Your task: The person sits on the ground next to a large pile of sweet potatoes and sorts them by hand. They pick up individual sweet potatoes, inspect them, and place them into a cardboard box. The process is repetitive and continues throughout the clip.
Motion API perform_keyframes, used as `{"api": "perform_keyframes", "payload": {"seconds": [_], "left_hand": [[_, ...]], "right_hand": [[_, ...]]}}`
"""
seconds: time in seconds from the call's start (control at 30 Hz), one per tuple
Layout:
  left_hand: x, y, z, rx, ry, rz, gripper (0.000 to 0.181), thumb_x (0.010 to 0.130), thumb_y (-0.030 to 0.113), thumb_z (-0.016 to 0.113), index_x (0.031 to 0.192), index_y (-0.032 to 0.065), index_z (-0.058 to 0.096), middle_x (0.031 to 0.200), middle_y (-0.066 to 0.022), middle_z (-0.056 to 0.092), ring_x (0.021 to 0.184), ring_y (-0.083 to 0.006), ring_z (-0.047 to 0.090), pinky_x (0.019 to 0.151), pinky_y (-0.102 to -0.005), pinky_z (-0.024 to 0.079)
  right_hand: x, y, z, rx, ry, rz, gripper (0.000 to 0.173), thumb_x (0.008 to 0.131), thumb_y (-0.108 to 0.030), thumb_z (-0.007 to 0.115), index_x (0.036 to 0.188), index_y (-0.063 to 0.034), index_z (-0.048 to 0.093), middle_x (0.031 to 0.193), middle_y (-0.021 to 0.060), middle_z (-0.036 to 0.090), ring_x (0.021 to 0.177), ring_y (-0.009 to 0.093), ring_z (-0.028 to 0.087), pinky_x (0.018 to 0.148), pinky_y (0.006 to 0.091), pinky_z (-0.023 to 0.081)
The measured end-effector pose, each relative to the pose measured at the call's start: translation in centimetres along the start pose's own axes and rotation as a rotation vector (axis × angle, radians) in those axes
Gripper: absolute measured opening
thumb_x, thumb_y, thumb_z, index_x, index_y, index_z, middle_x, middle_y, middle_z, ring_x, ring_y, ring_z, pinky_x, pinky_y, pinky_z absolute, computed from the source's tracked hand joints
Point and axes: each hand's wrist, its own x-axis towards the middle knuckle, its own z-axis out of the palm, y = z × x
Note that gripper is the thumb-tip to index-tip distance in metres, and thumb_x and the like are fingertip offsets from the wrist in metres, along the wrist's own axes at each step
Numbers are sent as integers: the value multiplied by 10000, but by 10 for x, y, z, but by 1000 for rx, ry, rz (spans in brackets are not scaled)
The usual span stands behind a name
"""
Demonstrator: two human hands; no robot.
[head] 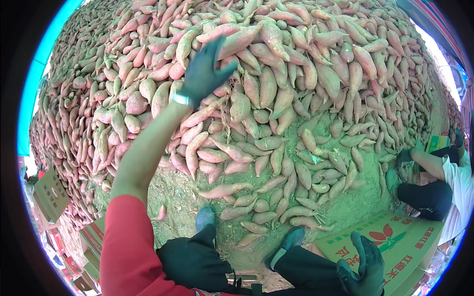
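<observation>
A large heap of sweet potatoes rises in front of me. My left hand, in a dark glove with a pale band at the wrist, reaches over the heap. Its fingers are stretched and the thumb stands apart, beside a long thick sweet potato. Whether its fingertips touch that root I cannot tell. At the lower right, my right hand, also gloved, hangs with fingers apart and nothing visible in it. Behind it lies a printed cardboard box with red and green artwork.
Loose sweet potatoes lie on the dirt ground between and beyond my shoes. Another person crouches at the right edge. More cardboard boxes stand at the left, and a blue tarp borders the heap.
</observation>
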Motion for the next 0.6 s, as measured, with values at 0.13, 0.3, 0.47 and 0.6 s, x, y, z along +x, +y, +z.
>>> {"api": "perform_keyframes", "payload": {"seconds": [0.13, 0.3, 0.47, 0.6], "left_hand": [[80, -67, 17, 244, -279, -76, 948, 706, 559, 729, 1473, 138, 365, 1493, -243, 348, 1357, -439, 352, 1109, -500, 323], [37, -37, 63, 437, -49, -226, 790, 749, 449, 753, 1424, 187, 436, 1458, -223, 409, 1286, -397, 454, 1041, -471, 403], [-16, 7, 42, -24, -39, -32, 738, 735, 431, 796, 1324, 70, 536, 1180, -166, 641, 1074, -339, 619, 936, -411, 477], [-58, 113, 4, -585, -440, -521, 823, 655, 525, 823, 1234, 10, 544, 1080, -200, 655, 958, -274, 660, 826, -378, 513]], "right_hand": [[-10, 27, 12, -52, -22, -76, 728, 770, -321, 757, 1346, 24, 476, 1228, 243, 588, 1073, 387, 613, 906, 463, 475], [-1, 7, 0, -50, 8, -44, 608, 859, -186, 703, 1386, -8, 457, 1316, 210, 558, 1124, 415, 555, 947, 457, 449], [-6, 18, 8, -22, -47, -8, 660, 819, -238, 713, 1375, 2, 451, 1262, 234, 561, 1075, 395, 588, 896, 472, 483], [6, -4, 6, 0, -39, 17, 667, 852, -179, 709, 1419, 3, 409, 1369, 219, 516, 1170, 388, 542, 986, 442, 436]]}}
